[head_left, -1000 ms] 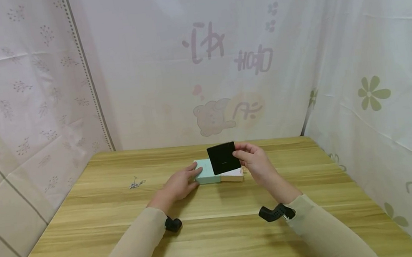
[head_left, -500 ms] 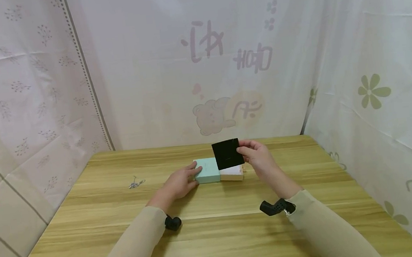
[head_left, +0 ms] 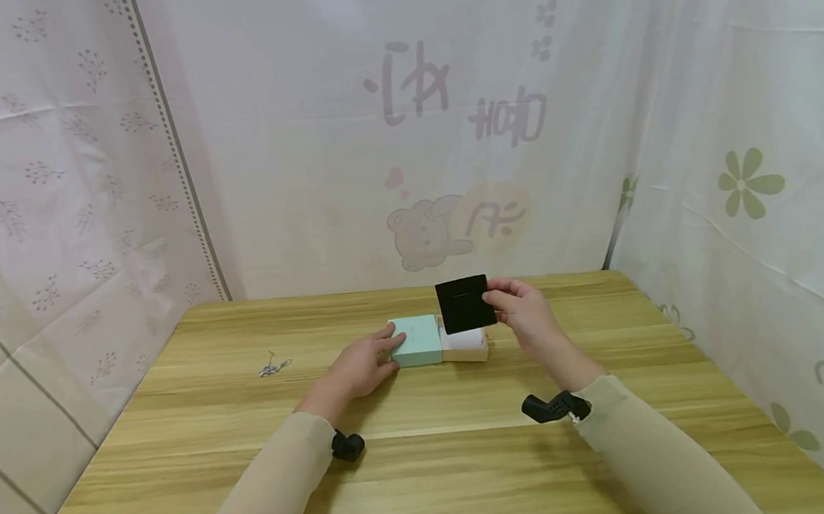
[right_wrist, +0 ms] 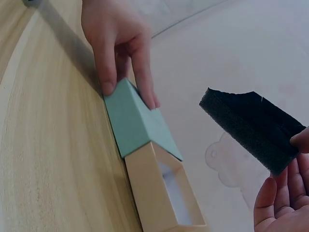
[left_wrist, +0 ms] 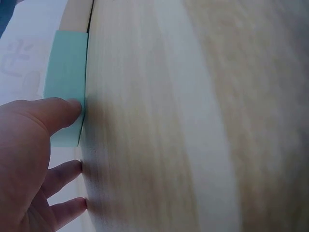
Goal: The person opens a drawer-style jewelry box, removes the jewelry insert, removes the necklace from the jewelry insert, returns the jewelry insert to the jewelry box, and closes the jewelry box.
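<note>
A mint-green drawer box (head_left: 416, 341) lies on the table, its cream inner tray (head_left: 465, 353) slid partway out to the right. White shows inside the tray in the right wrist view. My left hand (head_left: 359, 365) grips the sleeve's left end, thumb (left_wrist: 65, 112) against its front side. Above the tray, my right hand (head_left: 527, 312) pinches a thin black foam insert (head_left: 465, 308) by its right edge. A short slit shows near the insert's top, and its porous edge (right_wrist: 241, 137) faces the right wrist camera. Left of the box lies a small silver chain (head_left: 273, 367), apart from both hands.
The wood-grain table (head_left: 436, 489) has rounded far corners. Patterned cloth (head_left: 294, 135) hangs behind it and along both sides. Each wrist carries a black camera mount, such as the right mount (head_left: 554, 406).
My right hand has moved right and slightly up with the foam insert, uncovering more of the tray. The insert's slit now shows near its top instead of low down. My left hand stays put.
</note>
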`<state>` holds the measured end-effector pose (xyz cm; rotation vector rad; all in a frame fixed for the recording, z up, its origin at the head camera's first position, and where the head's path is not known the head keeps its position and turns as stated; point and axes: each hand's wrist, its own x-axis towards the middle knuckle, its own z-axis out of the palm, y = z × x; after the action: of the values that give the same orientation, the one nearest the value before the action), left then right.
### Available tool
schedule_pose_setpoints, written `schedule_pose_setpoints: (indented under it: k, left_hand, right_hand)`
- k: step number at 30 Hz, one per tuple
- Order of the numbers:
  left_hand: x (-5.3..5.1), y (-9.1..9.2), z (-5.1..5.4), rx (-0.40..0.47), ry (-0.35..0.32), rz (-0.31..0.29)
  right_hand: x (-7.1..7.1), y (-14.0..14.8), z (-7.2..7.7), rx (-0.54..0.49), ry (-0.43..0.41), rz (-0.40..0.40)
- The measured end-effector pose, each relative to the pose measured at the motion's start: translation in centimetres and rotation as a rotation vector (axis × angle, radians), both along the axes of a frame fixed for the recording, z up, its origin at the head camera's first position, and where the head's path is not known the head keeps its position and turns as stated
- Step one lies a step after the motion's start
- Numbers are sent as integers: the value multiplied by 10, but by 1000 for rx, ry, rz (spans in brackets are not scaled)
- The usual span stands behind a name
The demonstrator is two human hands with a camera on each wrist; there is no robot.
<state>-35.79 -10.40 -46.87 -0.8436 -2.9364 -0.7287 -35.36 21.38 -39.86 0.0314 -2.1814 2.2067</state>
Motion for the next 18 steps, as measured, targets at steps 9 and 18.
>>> schedule_pose_setpoints:
  k: [9,18]
  left_hand:
    - [0,0,1,-4,-7,8]
    - [-1,0,0,-10,-28,24]
  right_hand:
    - [-5,4,-9,-5,-12,-11]
    - [-14,4,-25,54,-37,-42]
